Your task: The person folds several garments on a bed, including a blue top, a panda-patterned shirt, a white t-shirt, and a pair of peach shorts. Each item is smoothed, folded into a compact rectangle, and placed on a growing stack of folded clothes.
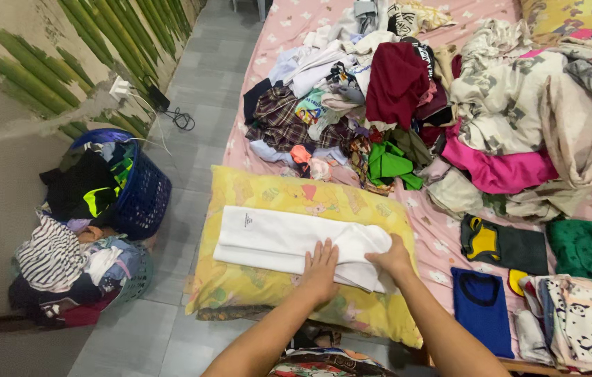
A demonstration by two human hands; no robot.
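A white garment (275, 237) lies folded into a long strip across a yellow pillow (268, 192) at the near edge of the bed. My left hand (320, 269) presses flat on the garment's right part, fingers spread. Beside it, my right hand (392, 258) pinches the bunched right end of the same white cloth. Both forearms reach in from the bottom of the view.
A big heap of mixed clothes (407, 91) covers the pink bedsheet (442, 241) behind the pillow. Folded pieces lie at the right: a blue top (483, 307), a dark top (505, 244), a green cloth (589, 248). Two full laundry baskets (139, 199) stand on the tiled floor at left.
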